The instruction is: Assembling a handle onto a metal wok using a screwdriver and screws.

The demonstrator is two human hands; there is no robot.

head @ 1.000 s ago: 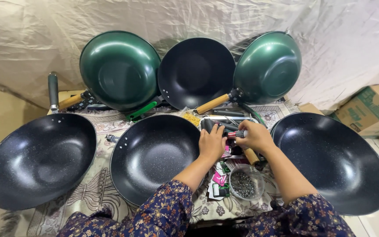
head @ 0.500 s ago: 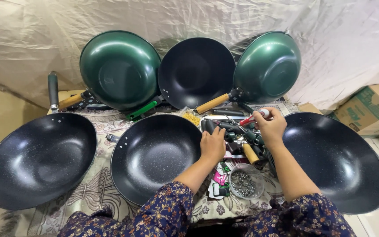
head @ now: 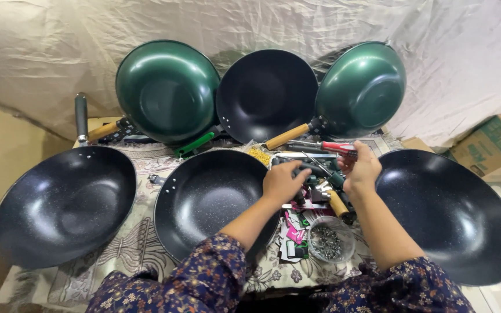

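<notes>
Looking down on a patterned cloth (head: 140,232) w/ six woks, and the landmark here is the middle black wok (head: 213,200) lying open-side up right in front of the person. Left hand (head: 283,181) sits at that wok's right rim, fingers curled down onto a dark handle-like tool (head: 308,169) in the clutter; looks like a closed grip but can't tell exactly what's inside it. Right hand (head: 362,171) is further right of the wok, lifted a bit, thumb and fingers pinching a red-handled screwdriver (head: 336,147) that points left, back toward the wok's far-right edge. Just right of the wok, under both hands: a heap of tools, incl. a wooden handle (head: 337,204) lying at an angle. Below that heap, near the wok's lower right, a small clear bowl of dark screws (head: 327,240) and some pink-and-black packets (head: 294,235). Left of the middle wok, another black wok (head: 65,203), rims close but apart. Far right, a third big black wok (head: 450,214), the right forearm just beside its rim. Behind the middle wok, three more propped up against a crumpled white sheet (head: 436,69): a green one bottom-out (head: 168,90), a black one facing us (head: 267,93), a green one w/ a wooden handle (head: 362,88). Cardboard box (head: 494,148) at far right, past the sheet. Sleeves are dark blue floral.
</notes>
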